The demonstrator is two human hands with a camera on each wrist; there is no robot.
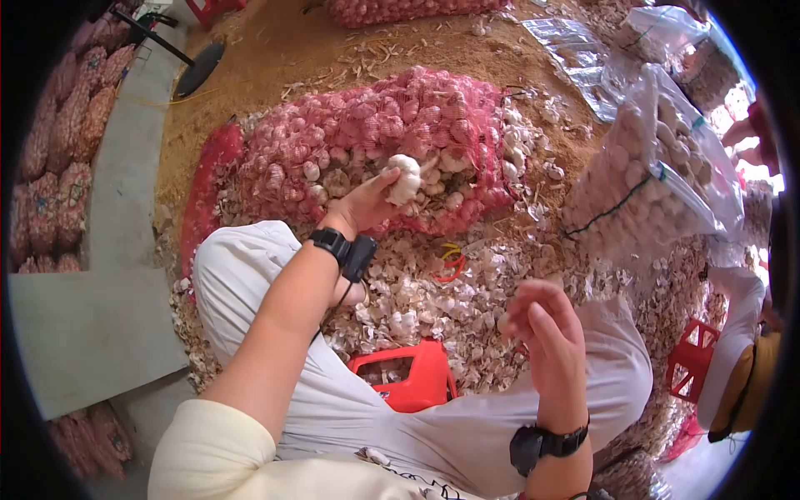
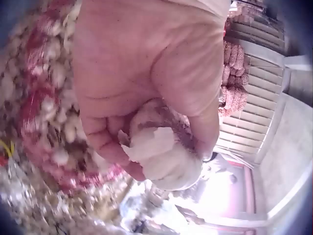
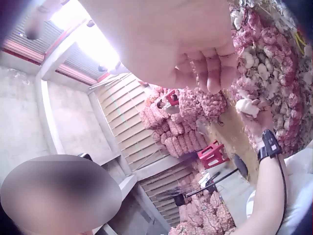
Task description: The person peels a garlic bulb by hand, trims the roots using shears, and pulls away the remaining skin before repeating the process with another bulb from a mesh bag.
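Observation:
My left hand [image 1: 360, 204] grips a white garlic bulb [image 1: 404, 180] above the torn side of a pink net sack [image 1: 367, 108] full of garlic. Close up in the left wrist view, the left hand [image 2: 151, 63] has fingers and thumb around the bulb [image 2: 168, 159], with loose papery skin hanging from it. Apart from it, over the right knee, my right hand [image 1: 550, 337] is raised with loosely bent fingers. The right wrist view shows this hand [image 3: 181, 39] with no bulb in it; whether a scrap of skin is at its fingertips is unclear.
A red plastic stool [image 1: 425, 375] stands between the legs, on peelings [image 1: 492, 279] spread over the ground. Clear bags of bulbs [image 1: 625, 200] are at the right, near another person's leg [image 1: 733, 333]. More net sacks [image 1: 50, 208] line the left; a black stand base [image 1: 200, 70] is behind.

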